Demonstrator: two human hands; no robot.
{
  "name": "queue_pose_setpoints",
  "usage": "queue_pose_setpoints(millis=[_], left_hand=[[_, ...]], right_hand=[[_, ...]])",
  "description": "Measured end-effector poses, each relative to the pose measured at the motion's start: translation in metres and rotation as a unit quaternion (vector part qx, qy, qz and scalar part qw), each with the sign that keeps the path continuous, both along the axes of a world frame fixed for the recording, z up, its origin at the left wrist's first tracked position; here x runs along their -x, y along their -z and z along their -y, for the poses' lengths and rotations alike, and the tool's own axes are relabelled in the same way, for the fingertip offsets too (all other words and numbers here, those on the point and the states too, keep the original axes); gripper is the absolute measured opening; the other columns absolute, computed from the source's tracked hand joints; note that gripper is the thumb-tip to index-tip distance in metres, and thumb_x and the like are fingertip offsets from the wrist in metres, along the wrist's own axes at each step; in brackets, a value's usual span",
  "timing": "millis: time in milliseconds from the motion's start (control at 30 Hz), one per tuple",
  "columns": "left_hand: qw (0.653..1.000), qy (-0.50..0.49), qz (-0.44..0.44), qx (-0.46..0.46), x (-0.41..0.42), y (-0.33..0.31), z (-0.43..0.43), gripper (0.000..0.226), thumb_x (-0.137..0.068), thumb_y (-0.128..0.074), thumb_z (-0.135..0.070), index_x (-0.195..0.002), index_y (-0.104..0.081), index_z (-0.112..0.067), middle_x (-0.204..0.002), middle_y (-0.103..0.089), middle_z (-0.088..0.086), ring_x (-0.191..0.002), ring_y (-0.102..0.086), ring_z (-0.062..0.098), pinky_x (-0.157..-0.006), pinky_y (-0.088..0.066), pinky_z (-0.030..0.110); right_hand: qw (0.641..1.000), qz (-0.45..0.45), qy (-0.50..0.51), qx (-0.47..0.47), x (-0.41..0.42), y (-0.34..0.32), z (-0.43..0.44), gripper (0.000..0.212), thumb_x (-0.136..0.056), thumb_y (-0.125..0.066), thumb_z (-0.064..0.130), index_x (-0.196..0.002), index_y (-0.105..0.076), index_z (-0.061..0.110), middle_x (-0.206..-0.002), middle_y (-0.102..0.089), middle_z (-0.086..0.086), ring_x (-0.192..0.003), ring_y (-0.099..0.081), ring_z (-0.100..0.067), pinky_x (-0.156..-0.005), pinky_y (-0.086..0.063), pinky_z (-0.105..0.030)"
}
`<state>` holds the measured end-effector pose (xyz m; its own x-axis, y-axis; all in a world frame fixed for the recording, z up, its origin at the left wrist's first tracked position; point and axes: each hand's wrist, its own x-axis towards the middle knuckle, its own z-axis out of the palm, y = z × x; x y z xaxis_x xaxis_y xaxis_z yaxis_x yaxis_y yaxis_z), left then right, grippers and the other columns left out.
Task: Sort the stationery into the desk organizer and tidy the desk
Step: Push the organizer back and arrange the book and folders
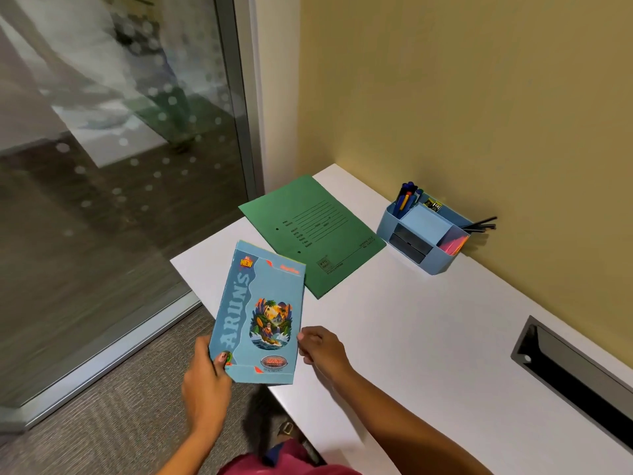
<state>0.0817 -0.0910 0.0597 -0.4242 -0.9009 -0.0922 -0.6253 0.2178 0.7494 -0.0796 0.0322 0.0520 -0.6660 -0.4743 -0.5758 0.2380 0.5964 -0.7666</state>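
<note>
**Notebook in hand at desk corner**

Left hand (205, 375) grips the notebook (257, 313) at its near-left corner, thumb on the cover. Right hand (322, 347) sits at the book's near-right edge, fingers curled. Cannot tell whether it pinches the edge or only touches it. The hands are apart, the book's width between them. The book is held over the corner of the desk (411, 337), its near end out past the desk edge.

Handling, judged: thin, light, soft-covered. Likely to droop from one corner, and the glossy cover may slip. A better hold is both long edges, or flat from below.

Room: folder (318, 234) lies flat just beyond the book's far end. Organizer (421, 241) stands further off, beyond and right of the right hand, against the wall, pens already in it. Bare desk runs right of the right hand up to a cable slot (575, 371). Glass panel (120, 166) is close on the left-hand side.
</note>
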Motion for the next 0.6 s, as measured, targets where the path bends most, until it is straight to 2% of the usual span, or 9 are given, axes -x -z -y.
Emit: queue_pose_setpoints(millis=[167, 233, 300, 367, 467, 600], left_hand=[[0.999, 0.028, -0.014, 0.026, 0.009, -0.018, -0.012, 0.021, -0.093, -0.054, -0.012, -0.106, -0.045, -0.025, -0.081, -0.064, -0.005, -0.065, -0.063, 0.018, -0.048, -0.052, 0.038], [0.999, 0.041, -0.031, 0.017, 0.019, -0.020, -0.013, 0.022, -0.092, -0.053, -0.012, -0.108, -0.046, -0.024, -0.083, -0.064, -0.006, -0.068, -0.064, 0.017, -0.048, -0.054, 0.040], [0.997, 0.053, -0.055, 0.004, 0.029, -0.024, -0.015, 0.022, -0.093, -0.053, -0.010, -0.108, -0.045, -0.024, -0.082, -0.062, -0.008, -0.069, -0.064, 0.015, -0.048, -0.054, 0.042], [0.994, 0.070, -0.083, -0.003, 0.040, -0.028, -0.018, 0.023, -0.094, -0.052, -0.008, -0.106, -0.045, -0.025, -0.081, -0.061, -0.007, -0.069, -0.063, 0.015, -0.048, -0.052, 0.043], [0.987, 0.117, -0.111, -0.015, 0.057, -0.035, -0.025, 0.022, -0.095, -0.051, -0.008, -0.104, -0.045, -0.026, -0.082, -0.064, -0.001, -0.068, -0.063, 0.019, -0.047, -0.048, 0.036], [0.974, 0.196, -0.105, -0.029, 0.081, -0.032, -0.035, 0.021, -0.094, -0.054, -0.015, -0.109, -0.047, -0.028, -0.084, -0.068, -0.003, -0.071, -0.065, 0.018, -0.056, -0.052, 0.040]], right_hand=[[0.997, 0.042, 0.027, 0.063, 0.005, -0.005, -0.003, 0.038, -0.087, -0.065, 0.039, -0.117, -0.055, 0.018, -0.115, -0.068, -0.004, -0.101, -0.067, -0.021, -0.086, -0.057, -0.042], [0.995, 0.037, 0.059, 0.073, 0.009, -0.010, -0.007, 0.031, -0.086, -0.067, 0.034, -0.112, -0.054, 0.022, -0.115, -0.067, -0.004, -0.101, -0.067, -0.022, -0.085, -0.057, -0.045], [0.992, 0.022, 0.095, 0.083, 0.016, -0.014, -0.016, 0.023, -0.086, -0.068, 0.032, -0.102, -0.052, 0.027, -0.113, -0.067, -0.005, -0.098, -0.068, -0.022, -0.085, -0.056, -0.048], [0.989, -0.003, 0.119, 0.091, 0.022, -0.018, -0.028, 0.024, -0.083, -0.068, 0.037, -0.099, -0.051, 0.031, -0.110, -0.068, -0.002, -0.095, -0.069, -0.019, -0.086, -0.056, -0.049], [0.981, -0.038, 0.157, 0.109, 0.025, -0.023, -0.053, 0.025, -0.082, -0.068, 0.040, -0.100, -0.051, 0.033, -0.105, -0.068, 0.004, -0.096, -0.068, -0.018, -0.086, -0.055, -0.051], [0.965, -0.093, 0.224, 0.101, 0.027, -0.027, -0.091, 0.031, -0.074, -0.066, 0.051, -0.097, -0.052, 0.036, -0.101, -0.069, 0.008, -0.092, -0.069, -0.017, -0.082, -0.056, -0.050]])
